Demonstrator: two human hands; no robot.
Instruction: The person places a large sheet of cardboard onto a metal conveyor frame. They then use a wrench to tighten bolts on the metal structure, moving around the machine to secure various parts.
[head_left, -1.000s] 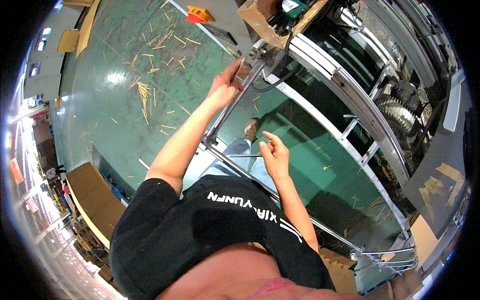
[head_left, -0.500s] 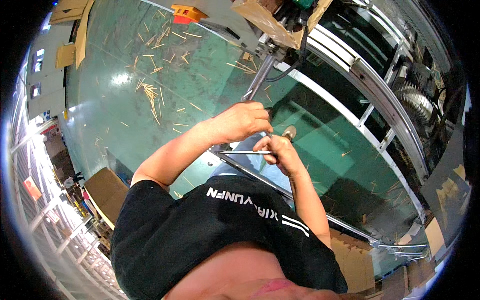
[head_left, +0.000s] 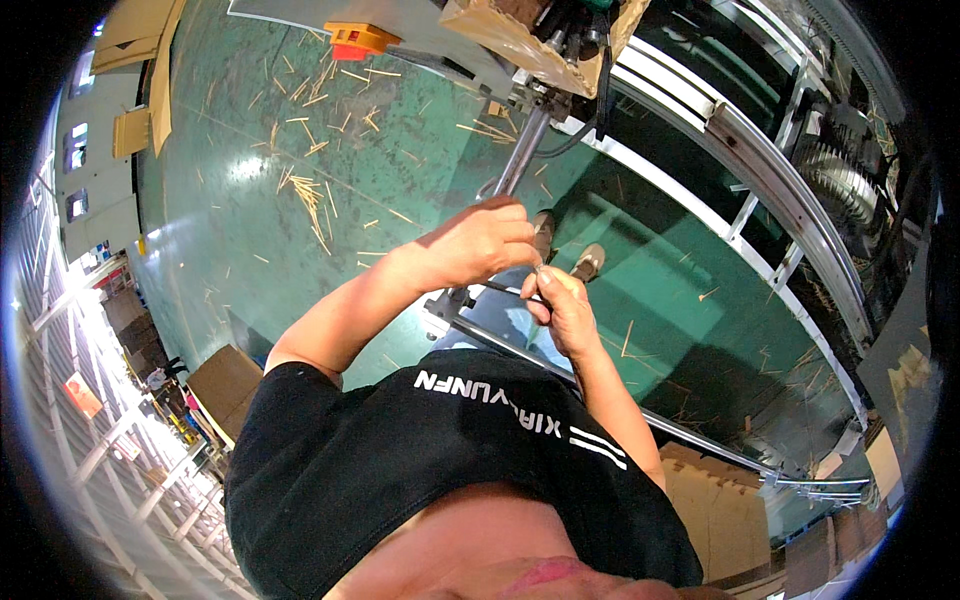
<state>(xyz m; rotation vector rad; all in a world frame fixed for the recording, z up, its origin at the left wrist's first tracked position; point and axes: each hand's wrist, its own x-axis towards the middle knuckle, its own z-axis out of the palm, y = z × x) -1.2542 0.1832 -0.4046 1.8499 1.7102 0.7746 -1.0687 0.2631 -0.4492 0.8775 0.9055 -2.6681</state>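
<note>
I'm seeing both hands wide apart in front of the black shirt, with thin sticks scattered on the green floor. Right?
Not quite. In the head view, the left hand and right hand are close together, not wide apart, in front of the black shirt; thin sticks do lie scattered on the green floor.

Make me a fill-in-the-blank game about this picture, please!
1. The person's shirt is ____ with white print on it.
2. The colour of the floor is ____.
3. The left hand and right hand are close ____, not far apart.
4. The small object near the top is orange and ____.

Missing words: black; green; together; red.
</note>
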